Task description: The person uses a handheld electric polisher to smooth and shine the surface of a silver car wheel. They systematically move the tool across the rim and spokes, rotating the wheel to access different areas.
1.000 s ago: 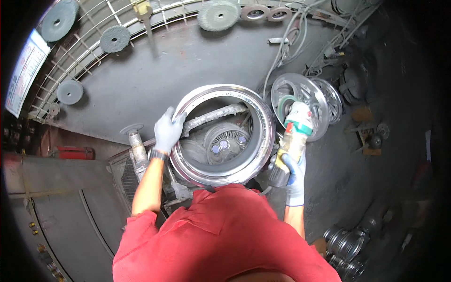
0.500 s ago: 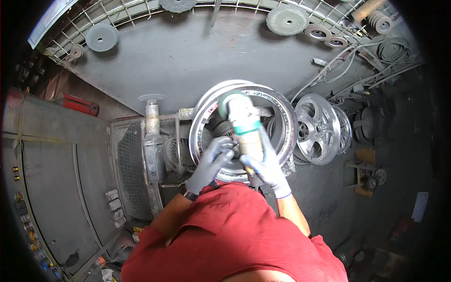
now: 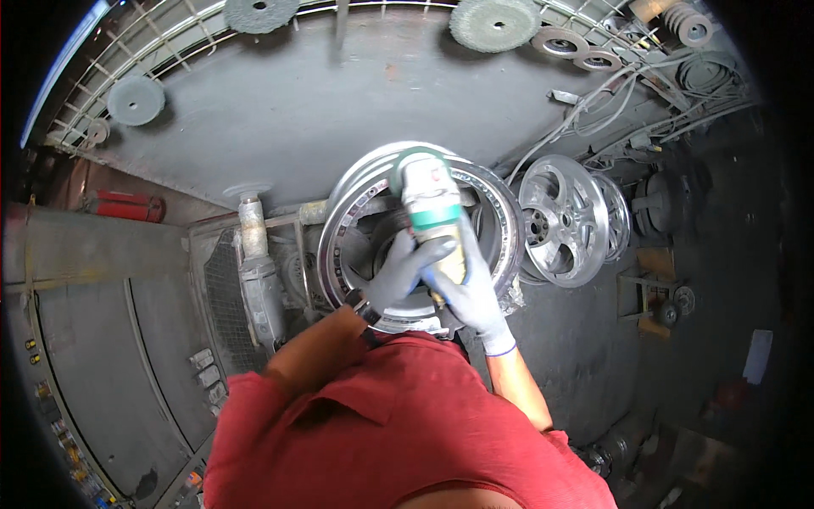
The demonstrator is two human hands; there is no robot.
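Observation:
My gloved right hand [image 3: 475, 293] is wrapped round the lower body of an angle grinder [image 3: 437, 217], which has a pale head, a green band and a tan rear part. My gloved left hand [image 3: 405, 270] presses its fingers against the grinder's left side; part of its grip is hidden. The grinder's round green disc [image 3: 396, 174] shows at the far end, close to the upper rim of a shiny wheel rim [image 3: 502, 204]. Whether the disc touches the metal cannot be made out. The wheel rim lies just beyond my body, under both hands.
A silver spoked wheel [image 3: 585, 222] stands to the right, with others behind it. At left is a machine with a spindle [image 3: 253, 225]. Grinding discs [image 3: 494, 24] hang on the far wire rack [image 3: 182, 47], and cables [image 3: 606, 97] run down at the far right.
My left hand has moved right and up onto the grinder's body. The grinder has shifted slightly upward against the wheel rim. The whole view has turned a little.

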